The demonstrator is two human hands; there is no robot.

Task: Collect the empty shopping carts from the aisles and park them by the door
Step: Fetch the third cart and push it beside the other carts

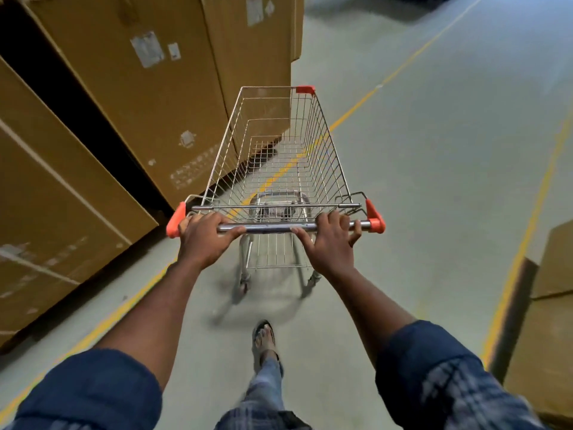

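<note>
The shopping cart (329, 144) is standing directly ahead of the person on the grey floor (434, 156), its basket showing nothing inside. Its long axis is running straight away from the body, from the handle bar (266, 227) at the near end to the narrower front end. The left grip (206, 240) is grasping the bar near its left orange end cap, with the fingers folded over the top and the thumb lying along the metal. The right grip (330, 243) is grasping the same bar right of centre, fingers hooked over and thumb tucked beneath. Both are sitting at about the same reach, so neither is nearer the load, and the cart is lying forward of both. What the next move is hinging on is the left side. The front left corner of the basket is riding close beside the tall cardboard cartons (139, 88), though whether it is touching them is not clear. The open floor and the yellow line (356, 110) are slanting off ahead and to the right. Judging from this, the cart is needing a swing to the right, with the left grip pushing harder and the right one acting as the pivot. No door is showing, so the parking spot is probably lying some way off.
</note>
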